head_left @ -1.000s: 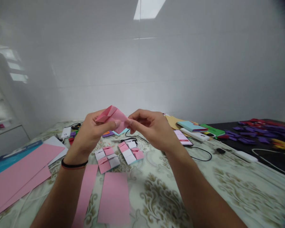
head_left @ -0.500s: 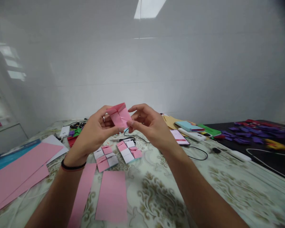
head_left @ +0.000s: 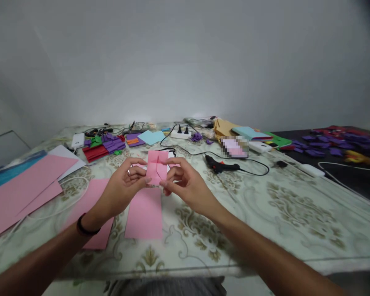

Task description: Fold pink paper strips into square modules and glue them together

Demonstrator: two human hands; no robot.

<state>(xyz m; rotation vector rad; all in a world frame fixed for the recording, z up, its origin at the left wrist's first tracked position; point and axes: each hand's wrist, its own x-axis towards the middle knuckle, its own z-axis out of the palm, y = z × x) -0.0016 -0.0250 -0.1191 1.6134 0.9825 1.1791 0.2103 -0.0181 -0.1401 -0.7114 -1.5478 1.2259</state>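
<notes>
Both of my hands hold a small folded pink paper piece [head_left: 157, 167] just above the table, near its middle. My left hand [head_left: 123, 187] pinches its left edge with fingers closed; a ring and a black wristband show on that arm. My right hand [head_left: 181, 187] pinches the lower right edge. A pink paper sheet [head_left: 144, 216] lies flat on the patterned tablecloth [head_left: 265, 213] right under my hands, and another pink sheet [head_left: 94, 205] lies partly under my left arm.
Large pink sheets [head_left: 21, 189] over blue paper lie at the left. Purple, red and green folded pieces [head_left: 106, 146] sit behind, with a power strip [head_left: 180, 132], a black glue gun [head_left: 218, 165], a phone [head_left: 234, 147] and coloured paper stacks [head_left: 249, 133]. A dark surface with purple pieces [head_left: 327, 146] is at the right.
My hands came down from chest height to just above the table, and the pink piece is turned flat towards me. The view tilted down, showing the table's front edge.
</notes>
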